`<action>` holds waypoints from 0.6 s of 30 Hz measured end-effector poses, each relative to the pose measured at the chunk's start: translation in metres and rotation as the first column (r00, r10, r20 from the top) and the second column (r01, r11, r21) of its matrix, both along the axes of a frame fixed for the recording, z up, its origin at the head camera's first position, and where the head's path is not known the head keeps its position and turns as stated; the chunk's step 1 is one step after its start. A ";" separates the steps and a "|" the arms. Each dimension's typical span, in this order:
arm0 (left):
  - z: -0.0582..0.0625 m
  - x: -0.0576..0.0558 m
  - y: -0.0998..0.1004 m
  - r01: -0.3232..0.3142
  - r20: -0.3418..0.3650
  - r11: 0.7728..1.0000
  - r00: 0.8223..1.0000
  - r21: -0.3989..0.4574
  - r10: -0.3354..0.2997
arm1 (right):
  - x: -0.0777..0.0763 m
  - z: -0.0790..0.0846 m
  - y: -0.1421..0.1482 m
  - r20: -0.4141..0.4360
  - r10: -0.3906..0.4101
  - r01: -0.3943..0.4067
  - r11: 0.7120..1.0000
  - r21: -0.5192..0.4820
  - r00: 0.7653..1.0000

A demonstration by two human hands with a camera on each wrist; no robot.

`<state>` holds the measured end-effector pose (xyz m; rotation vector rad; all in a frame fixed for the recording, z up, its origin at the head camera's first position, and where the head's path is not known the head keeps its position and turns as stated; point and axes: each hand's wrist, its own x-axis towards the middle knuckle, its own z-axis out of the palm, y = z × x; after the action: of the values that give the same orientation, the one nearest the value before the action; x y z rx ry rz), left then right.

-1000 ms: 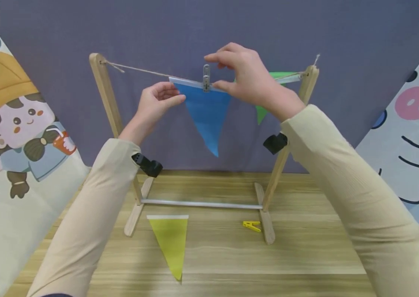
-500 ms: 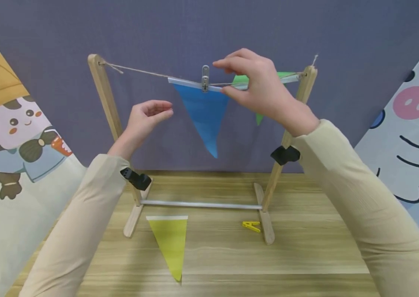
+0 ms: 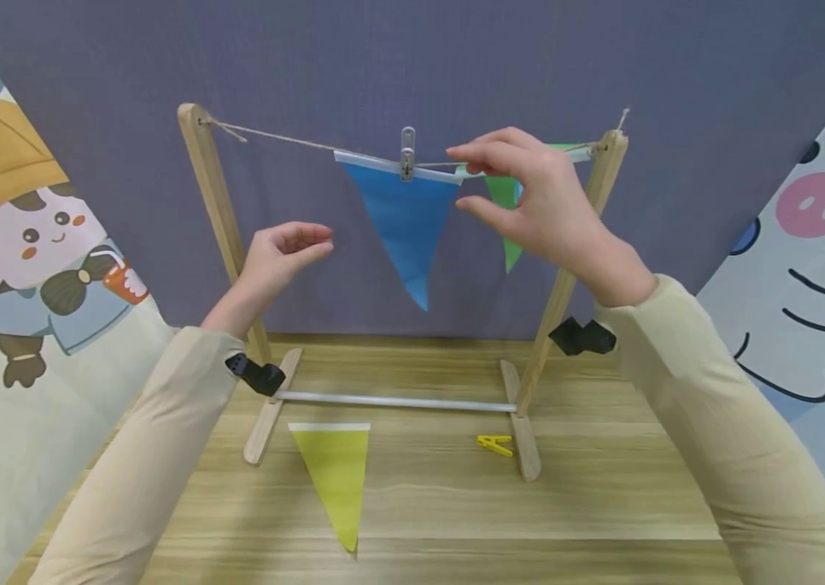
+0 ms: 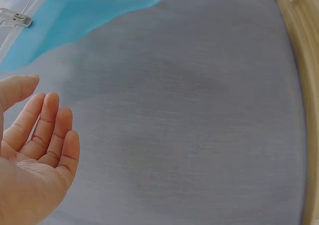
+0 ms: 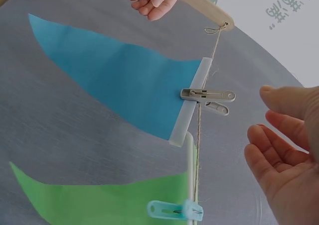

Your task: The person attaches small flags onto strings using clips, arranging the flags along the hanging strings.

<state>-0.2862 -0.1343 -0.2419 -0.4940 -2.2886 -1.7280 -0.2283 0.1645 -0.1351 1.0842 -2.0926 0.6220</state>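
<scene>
A blue triangular pennant [image 3: 405, 219] hangs from a string [image 3: 273, 136], held at its white top edge by a grey clothespin [image 3: 407, 154]. My right hand [image 3: 540, 195] is just right of that pennant, thumb and fingers apart with nothing between them. Behind it hangs a green pennant [image 3: 503, 191], partly hidden in the head view; the right wrist view shows a light-blue clothespin [image 5: 174, 210] on it. Left of the blue pennant and lower, my left hand [image 3: 273, 264] is in the air, fingers loosely bent and holding nothing.
A wooden stand with a left post [image 3: 213, 187] and a right post [image 3: 602, 175] carries the string; a pale bar [image 3: 397, 401] joins its feet. On the wooden table [image 3: 588, 512] lie a yellow pennant [image 3: 339, 479] and a yellow clothespin [image 3: 495, 444].
My left hand has come away from the blue pennant's left corner, down and left. The right hand has drawn back from the grey clothespin, right and down. The blue pennant stays hanging.
</scene>
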 end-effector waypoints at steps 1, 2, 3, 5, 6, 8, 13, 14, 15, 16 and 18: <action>-0.002 0.001 -0.001 0.004 0.005 1.000 1.000 -0.006 -0.004 | 0.000 -0.002 0.001 -0.009 0.007 -0.007 1.000 -0.003 1.000; -0.003 0.002 -0.002 0.007 0.011 1.000 1.000 -0.014 -0.006 | 0.000 -0.004 0.002 -0.022 0.015 -0.015 1.000 -0.002 1.000; -0.005 0.003 -0.004 0.010 0.015 1.000 1.000 -0.022 -0.010 | 0.001 -0.006 0.003 -0.032 0.023 -0.023 1.000 -0.001 0.999; -0.009 0.005 -0.006 0.016 0.024 0.999 1.000 -0.036 -0.015 | 0.002 -0.010 0.004 -0.051 0.042 -0.042 0.999 0.003 0.998; -0.011 0.006 -0.007 0.019 0.022 0.999 1.000 -0.042 -0.018 | 0.002 -0.012 0.004 -0.056 0.052 -0.052 0.999 0.004 0.997; -0.015 0.008 -0.008 0.023 0.019 0.998 1.000 -0.053 -0.022 | 0.004 -0.016 0.005 -0.068 0.069 -0.069 0.998 0.010 0.995; -0.025 0.014 -0.012 0.015 0.029 0.998 0.999 -0.063 -0.013 | 0.008 -0.027 0.009 -0.050 0.073 -0.073 0.997 0.006 0.996; -0.027 0.015 -0.013 0.013 0.038 0.998 0.999 -0.067 -0.010 | 0.009 -0.030 0.010 -0.042 0.070 -0.070 0.998 0.000 0.997; -0.029 0.016 -0.014 0.010 0.046 0.998 0.999 -0.069 -0.007 | 0.009 -0.032 0.011 -0.038 0.065 -0.065 0.998 -0.003 0.997; -0.031 0.017 -0.015 0.008 0.052 0.997 0.999 -0.071 -0.004 | 0.010 -0.035 0.012 -0.031 0.063 -0.063 0.998 -0.009 0.998; -0.036 0.019 -0.016 0.003 0.060 0.997 0.998 -0.074 0.001 | 0.010 -0.040 0.014 -0.023 0.054 -0.054 0.998 -0.013 0.998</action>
<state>-0.2669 -0.1507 -0.2776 -0.4629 -2.4015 -1.6861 -0.2179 0.1790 -0.1751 1.1379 -2.0432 0.6465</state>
